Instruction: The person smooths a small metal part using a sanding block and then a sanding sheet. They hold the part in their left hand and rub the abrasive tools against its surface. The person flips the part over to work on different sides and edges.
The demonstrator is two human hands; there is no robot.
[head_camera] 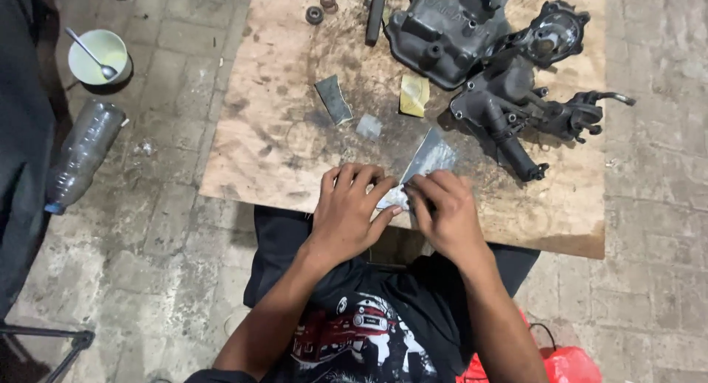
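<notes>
Pinching a grey sandpaper sheet (428, 162) at its near corner, left hand (346, 210) and right hand (446, 213) both have fingers clamped on it, low on the plywood board (251, 147). Looks like folding or tearing; next move needs a steady two-hand pull. Engine parts (501, 66) sit beyond.

Grey sandpaper sheet (429, 160); yellow scrap (414, 95); stained tan plywood board (273, 132); white bowl (99, 56)

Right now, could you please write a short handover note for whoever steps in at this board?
Left hand and right hand: both pinch a grey sheet of sandpaper at the near edge of the plywood board.
Further back lie a darker strip, a small grey scrap, a yellow piece and dark engine castings.
No casting is in hand.
</notes>
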